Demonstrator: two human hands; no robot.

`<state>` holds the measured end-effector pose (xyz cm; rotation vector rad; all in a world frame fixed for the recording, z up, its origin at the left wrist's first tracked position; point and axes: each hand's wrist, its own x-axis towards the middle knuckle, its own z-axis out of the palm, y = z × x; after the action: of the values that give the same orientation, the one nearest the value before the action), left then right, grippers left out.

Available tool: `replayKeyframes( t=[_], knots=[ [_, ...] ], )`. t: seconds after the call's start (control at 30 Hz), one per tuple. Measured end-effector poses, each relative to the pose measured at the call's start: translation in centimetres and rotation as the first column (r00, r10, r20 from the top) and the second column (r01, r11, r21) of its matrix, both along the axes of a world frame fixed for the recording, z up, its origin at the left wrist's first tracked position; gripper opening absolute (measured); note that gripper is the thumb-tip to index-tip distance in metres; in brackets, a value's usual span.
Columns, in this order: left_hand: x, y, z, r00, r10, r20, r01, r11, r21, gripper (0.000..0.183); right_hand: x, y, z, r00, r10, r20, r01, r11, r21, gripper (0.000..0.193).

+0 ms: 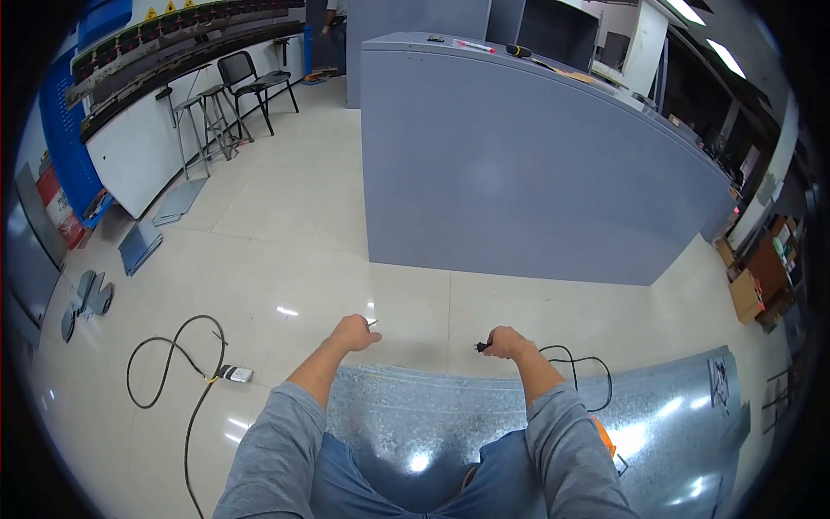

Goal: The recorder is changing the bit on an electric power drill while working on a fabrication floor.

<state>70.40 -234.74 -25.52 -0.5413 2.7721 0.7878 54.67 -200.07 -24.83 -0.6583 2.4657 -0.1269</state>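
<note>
My right hand point(510, 342) is closed around a black power plug point(482, 347), its prongs toward the left. A thin black cord point(609, 381) loops on the right of that hand and runs down beside my forearm. My left hand point(353, 333) is closed in a pinch on a small, shiny, metal-looking piece point(372, 323), too small to name. Both hands are held apart over the far edge of a galvanized metal sheet point(415, 402). Part of an orange object point(604, 436) shows beside my right forearm; the rest of it is hidden.
A black-and-white socket box point(236, 374) on a thick black cable point(187, 432) lies on the tiled floor at left. Metal offcuts point(86, 298) lie farther left. A large grey metal cabinet point(519, 164) stands ahead, tools on top. Stools and a chair point(251, 82) line a machine.
</note>
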Motion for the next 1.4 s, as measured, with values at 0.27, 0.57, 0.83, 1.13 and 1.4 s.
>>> replayKeyframes(
  t=[0.27, 0.57, 0.83, 1.13, 1.4],
  knots=[
    [0.2, -0.4, -0.4, 1.0, -0.017, 0.009, 0.017, 1.0, -0.017, 0.045, 0.6, -0.5, 0.5, 0.998, -0.048, 0.028, 0.047, 0.999, 0.02, 0.037],
    [0.1, -0.3, 0.0, 0.998, -0.039, 0.041, 0.041, 0.998, -0.049, 0.046, 0.0, -0.3, -0.1, 1.0, 0.009, -0.005, -0.009, 1.0, -0.003, 0.033],
    [0.0, 0.2, -0.5, 1.0, -0.011, -0.022, 0.01, 1.0, -0.01, 0.046, 0.0, 0.2, -2.3, 0.992, 0.04, -0.117, -0.049, 0.996, -0.077, 0.031],
    [-3.1, 1.9, 0.1, 0.9, 0.416, -0.126, -0.168, 0.601, 0.781, 0.02, 3.3, -9.9, 3.8, 0.935, -0.019, 0.354, 0.291, 0.61, -0.737, 0.013],
    [-2.3, 6.4, 6.2, 0.903, 0.4, -0.156, -0.015, 0.393, 0.919, 0.017, 6.4, -12.7, 6.4, 0.91, 0.013, 0.415, 0.334, 0.569, -0.752, 0.019]
  ],
)
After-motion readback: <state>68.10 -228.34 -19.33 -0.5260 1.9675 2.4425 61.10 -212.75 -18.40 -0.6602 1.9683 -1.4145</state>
